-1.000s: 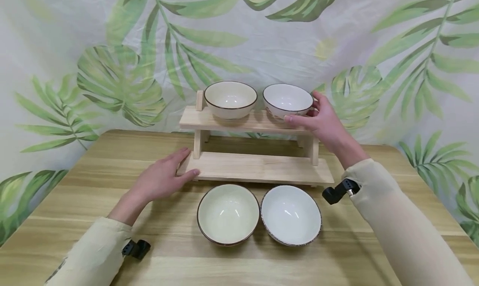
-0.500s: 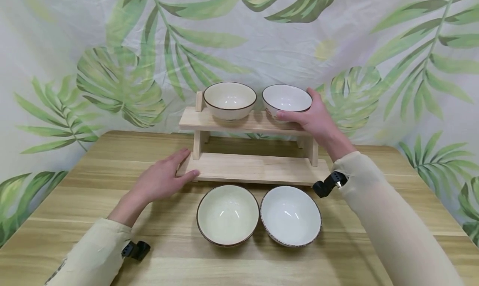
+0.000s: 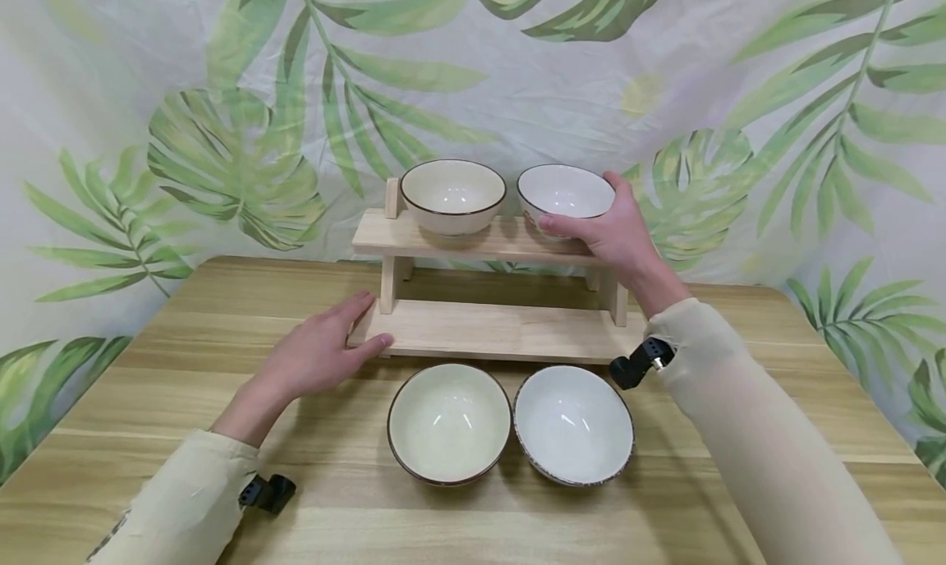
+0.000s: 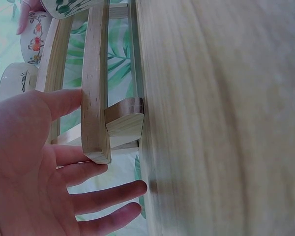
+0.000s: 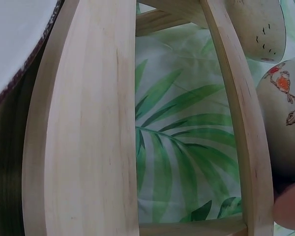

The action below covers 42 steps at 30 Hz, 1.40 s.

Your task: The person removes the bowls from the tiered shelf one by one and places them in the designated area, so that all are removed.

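Note:
My right hand [image 3: 621, 228] holds a white bowl [image 3: 565, 191] with a dark rim at the right of the wooden stand's upper shelf [image 3: 380, 235]. The thumb lies across the bowl's front, and the fingers reach round its right side. Orange flowers show on the bowl's outside [image 5: 285, 98] in the right wrist view. A cream bowl [image 3: 452, 197] stands to its left on the same shelf. At the lower shelf's [image 3: 502, 331] left end rests my left hand [image 3: 318, 347], thumb on the board and straight fingers along its end.
A cream bowl [image 3: 449, 424] and a white bowl with a speckled rim [image 3: 574, 425] stand side by side on the wooden table [image 3: 148, 409], in front of the stand. A leaf-patterned cloth [image 3: 562, 80] hangs behind. A small peg [image 3: 392, 198] rises at the upper shelf's left end.
My right hand has moved slightly left round the bowl, its thumb sliding further across the front. The bowl has shifted very slightly left. My left hand stays in place.

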Available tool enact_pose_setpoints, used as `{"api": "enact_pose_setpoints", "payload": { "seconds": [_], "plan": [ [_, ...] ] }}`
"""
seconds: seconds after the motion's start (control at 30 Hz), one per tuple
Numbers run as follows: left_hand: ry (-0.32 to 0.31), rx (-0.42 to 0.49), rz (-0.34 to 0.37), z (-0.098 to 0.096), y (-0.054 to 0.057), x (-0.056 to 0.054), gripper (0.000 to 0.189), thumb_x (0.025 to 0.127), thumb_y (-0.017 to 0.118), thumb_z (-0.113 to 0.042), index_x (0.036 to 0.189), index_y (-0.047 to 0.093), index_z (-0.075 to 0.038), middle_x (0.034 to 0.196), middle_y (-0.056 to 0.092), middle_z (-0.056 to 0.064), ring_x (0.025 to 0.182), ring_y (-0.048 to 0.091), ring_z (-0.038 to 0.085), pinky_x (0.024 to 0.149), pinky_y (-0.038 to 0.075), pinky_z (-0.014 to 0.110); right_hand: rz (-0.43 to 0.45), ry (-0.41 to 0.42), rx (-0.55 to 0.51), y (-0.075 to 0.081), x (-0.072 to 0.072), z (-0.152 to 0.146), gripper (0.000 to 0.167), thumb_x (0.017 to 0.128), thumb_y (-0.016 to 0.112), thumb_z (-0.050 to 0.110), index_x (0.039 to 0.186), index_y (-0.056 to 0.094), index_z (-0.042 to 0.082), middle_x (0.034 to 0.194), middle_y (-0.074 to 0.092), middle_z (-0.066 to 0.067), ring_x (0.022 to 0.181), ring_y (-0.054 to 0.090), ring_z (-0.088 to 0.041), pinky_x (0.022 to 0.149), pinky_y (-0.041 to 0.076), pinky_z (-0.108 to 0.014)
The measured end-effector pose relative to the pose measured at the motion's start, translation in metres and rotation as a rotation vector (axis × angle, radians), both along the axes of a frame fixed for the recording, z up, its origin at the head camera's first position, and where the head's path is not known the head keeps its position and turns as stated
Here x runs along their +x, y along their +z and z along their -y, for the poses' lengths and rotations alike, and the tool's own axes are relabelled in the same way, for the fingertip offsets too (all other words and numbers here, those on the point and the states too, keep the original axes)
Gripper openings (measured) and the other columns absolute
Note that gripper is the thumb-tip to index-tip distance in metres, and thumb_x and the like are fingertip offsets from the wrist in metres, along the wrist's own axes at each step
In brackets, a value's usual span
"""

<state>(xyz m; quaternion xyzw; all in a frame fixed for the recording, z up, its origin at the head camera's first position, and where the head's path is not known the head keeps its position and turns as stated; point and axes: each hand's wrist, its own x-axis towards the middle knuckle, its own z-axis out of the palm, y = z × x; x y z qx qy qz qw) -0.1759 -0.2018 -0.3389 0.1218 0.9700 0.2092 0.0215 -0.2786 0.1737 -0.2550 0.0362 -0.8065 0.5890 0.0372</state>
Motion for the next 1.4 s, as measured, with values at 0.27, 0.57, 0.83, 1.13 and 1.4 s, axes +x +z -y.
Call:
{"api": "enact_pose_setpoints", "payload": {
  "seconds": [0.27,0.57,0.83,1.13,1.4],
  "plan": [
    [0.002,-0.002,0.001,-0.001,0.000,0.000,0.082,0.107,0.056,-0.056,0.165,0.034,-0.001,0.169,0.036,0.027,0.152,0.041,0.052,0.121,0.037,0.070,-0.019,-0.025,0.008,-0.002,-0.001,0.002,0.125,0.078,0.096,0.034,0.168,0.013,0.013,0.164,0.036,-0.015,0.139,0.048,-0.028,0.119,0.044,-0.039],
    [-0.002,0.002,0.001,-0.001,-0.001,0.001,0.083,0.107,0.055,-0.057,0.165,0.033,-0.001,0.169,0.036,0.027,0.152,0.040,0.052,0.121,0.037,0.070,-0.015,-0.069,0.037,-0.003,0.000,0.003,0.125,0.076,0.097,0.038,0.168,0.015,0.015,0.163,0.036,-0.014,0.138,0.047,-0.029,0.119,0.044,-0.042],
    [-0.004,0.006,0.005,-0.001,-0.001,0.000,0.084,0.107,0.054,-0.058,0.165,0.033,-0.001,0.169,0.035,0.027,0.153,0.039,0.053,0.122,0.036,0.070,-0.021,-0.065,0.043,-0.001,0.010,-0.001,0.124,0.077,0.097,0.034,0.169,0.015,0.016,0.166,0.033,-0.014,0.140,0.046,-0.030,0.118,0.045,-0.043],
    [-0.006,0.004,0.011,0.000,0.000,-0.002,0.086,0.107,0.053,-0.060,0.166,0.032,-0.002,0.170,0.035,0.027,0.153,0.038,0.053,0.122,0.036,0.070,-0.050,-0.040,0.028,-0.003,0.028,-0.015,0.119,0.079,0.096,0.024,0.168,0.018,0.013,0.167,0.033,-0.015,0.141,0.047,-0.029,0.116,0.048,-0.042],
    [-0.007,-0.001,0.009,0.000,0.000,-0.001,0.085,0.107,0.053,-0.059,0.165,0.032,-0.001,0.170,0.034,0.026,0.154,0.037,0.052,0.123,0.035,0.069,-0.047,-0.027,0.047,-0.001,0.043,-0.028,0.119,0.080,0.094,0.025,0.170,0.017,0.017,0.168,0.033,-0.013,0.142,0.047,-0.028,0.115,0.048,-0.040]
  ]
}}
